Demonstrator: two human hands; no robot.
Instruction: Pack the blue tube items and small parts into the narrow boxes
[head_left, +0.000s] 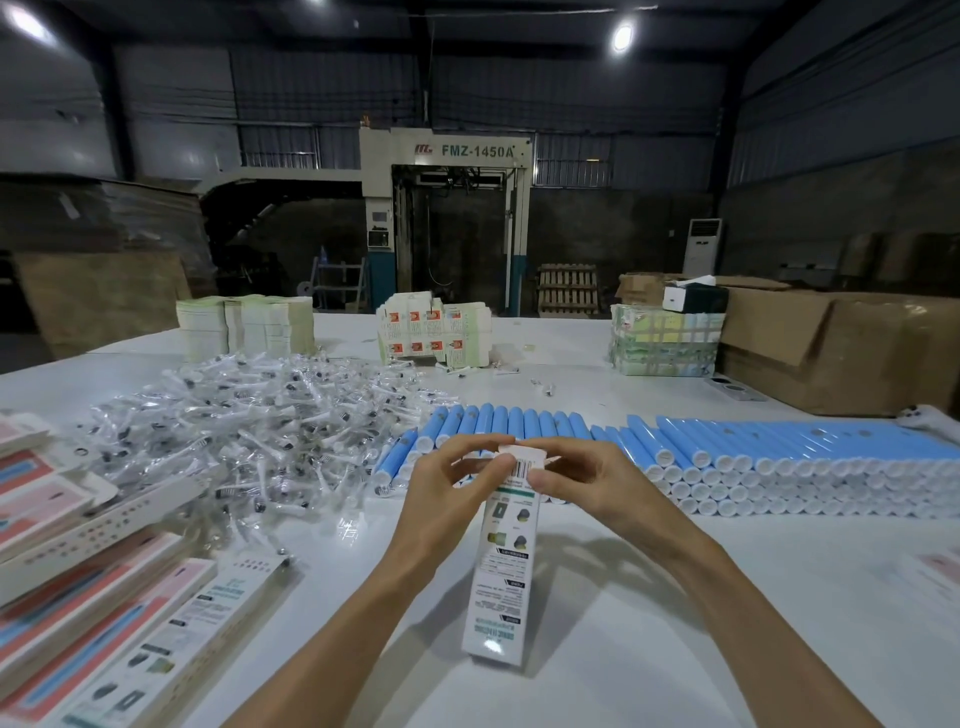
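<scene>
Head view gives me both hands close together above the worktop (675, 597), at the far end of one narrow box (498, 566). The long axis of this box runs away from me. Its near end seems to rest on the worktop close to my body, and its far end is lifted toward the blue tubes (727, 447). My left hand (452, 483) grips this far end from the left with curled fingers. My right hand (576, 478) pinches the small flap (519, 451) between thumb and forefinger. The fingers hide the mouth, so I cannot tell if something is inside. The tubes lie in rows just beyond the hands and mostly to the right, white caps toward me, in almost the same direction as the box. I judge the right hand is nearer to them. The small parts (249, 431), a heap of clear bags, lie to the left, nearer the left hand.
</scene>
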